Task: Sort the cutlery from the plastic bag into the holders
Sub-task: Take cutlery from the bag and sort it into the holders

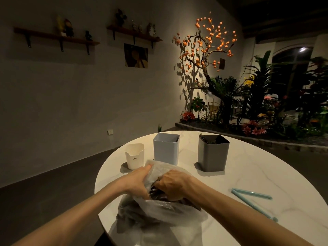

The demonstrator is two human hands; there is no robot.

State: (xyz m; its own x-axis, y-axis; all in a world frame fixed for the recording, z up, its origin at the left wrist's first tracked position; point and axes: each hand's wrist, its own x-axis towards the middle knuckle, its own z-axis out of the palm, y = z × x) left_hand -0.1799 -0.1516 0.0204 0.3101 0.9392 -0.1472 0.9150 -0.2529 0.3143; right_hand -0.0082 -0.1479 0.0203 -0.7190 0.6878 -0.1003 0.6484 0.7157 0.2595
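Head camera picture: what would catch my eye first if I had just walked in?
Probably the spotlit bare tree with orange lantern-like fruits against the far wall, above a bed of green plants and red flowers. Nearer, on the round white marble table, both hands work at a crinkled clear plastic bag: the left hand grips its edge while the right hand reaches inside. Behind it stand three holders: small white, pale blue, dark grey.

You see a thin, crinkly, see-through plastic bag [159, 208] on a smooth, shiny, marble-look table [248, 174]. The three holders, white [134, 156], light grey [166, 149] and dark grey [213, 153], look like smooth, matt plastic.
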